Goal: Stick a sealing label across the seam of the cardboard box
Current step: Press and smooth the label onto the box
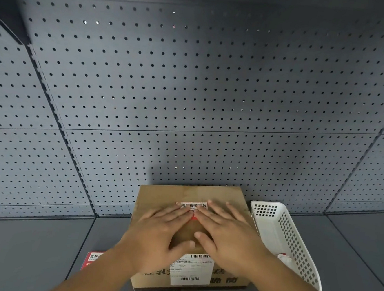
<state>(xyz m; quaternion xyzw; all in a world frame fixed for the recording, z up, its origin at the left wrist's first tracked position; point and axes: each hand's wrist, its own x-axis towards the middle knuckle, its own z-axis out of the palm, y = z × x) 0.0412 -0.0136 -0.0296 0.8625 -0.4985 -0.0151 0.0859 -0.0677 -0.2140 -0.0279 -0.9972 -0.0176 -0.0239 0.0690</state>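
Observation:
A brown cardboard box (158,192) lies flat on the grey shelf, low in the middle of the view. On its top sits a white and red sealing label (194,205) with black print, partly hidden by fingers. My left hand (159,233) and my right hand (227,235) both lie palm down on the box top, fingers spread, their fingertips meeting on the label. Neither hand holds anything. A white shipping label (191,271) with barcodes is stuck on the near part of the box.
A white perforated plastic basket (294,239) stands just right of the box, with a white and red item inside. A sheet of red and white labels (92,259) lies left of the box, partly under my left forearm. A grey pegboard wall (191,98) rises behind.

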